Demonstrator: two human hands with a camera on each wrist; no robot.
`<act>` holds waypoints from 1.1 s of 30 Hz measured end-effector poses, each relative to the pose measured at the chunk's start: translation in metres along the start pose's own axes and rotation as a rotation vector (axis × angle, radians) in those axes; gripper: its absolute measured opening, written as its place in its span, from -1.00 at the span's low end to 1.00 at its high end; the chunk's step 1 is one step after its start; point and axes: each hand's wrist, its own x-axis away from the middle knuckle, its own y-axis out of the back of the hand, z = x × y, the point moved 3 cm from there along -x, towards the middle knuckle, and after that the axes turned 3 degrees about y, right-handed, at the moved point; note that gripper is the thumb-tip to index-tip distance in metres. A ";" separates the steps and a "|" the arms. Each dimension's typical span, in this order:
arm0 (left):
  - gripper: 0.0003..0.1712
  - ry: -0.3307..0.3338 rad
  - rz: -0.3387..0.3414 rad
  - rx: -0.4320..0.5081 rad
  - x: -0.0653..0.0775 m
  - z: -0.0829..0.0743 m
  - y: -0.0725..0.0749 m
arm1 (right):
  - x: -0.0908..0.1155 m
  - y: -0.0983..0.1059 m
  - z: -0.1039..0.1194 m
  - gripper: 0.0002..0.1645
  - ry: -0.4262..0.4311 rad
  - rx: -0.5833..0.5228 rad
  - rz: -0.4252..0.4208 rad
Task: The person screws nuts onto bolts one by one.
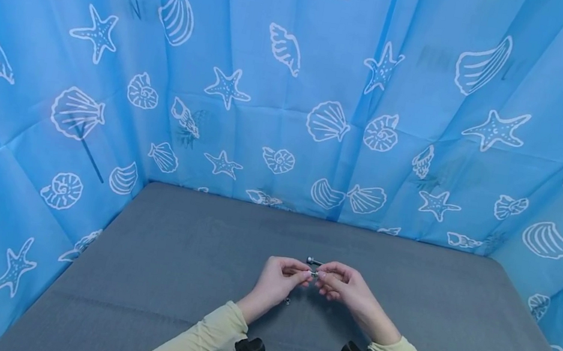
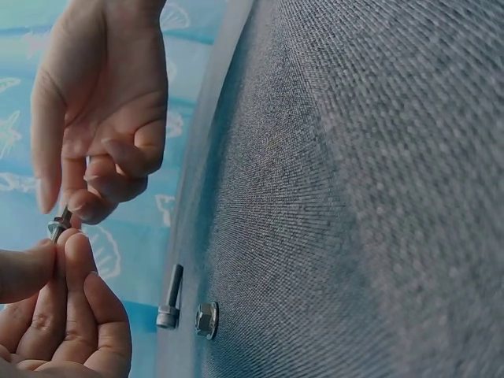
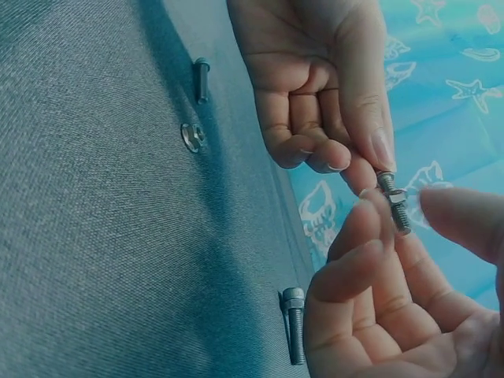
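Note:
Between thumb and index finger, my left hand pinches a small bolt by its head end. A hex nut sits partway along its thread. My right hand is at the thread end, fingers loosely curved beside the bolt. In the right wrist view its thumb stands a little apart from the nut. On the cloth near the hands lie a flange nut and a bolt. Another socket-head bolt lies beyond the right fingers.
A grey cloth-covered table lies under both hands. Blue curtains with white shell and starfish prints surround its back and sides. Black wrist mounts are strapped over both pale sleeves.

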 end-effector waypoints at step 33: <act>-0.87 0.012 -0.004 0.014 0.001 0.000 0.000 | -0.001 -0.002 0.000 -0.61 0.007 0.036 0.008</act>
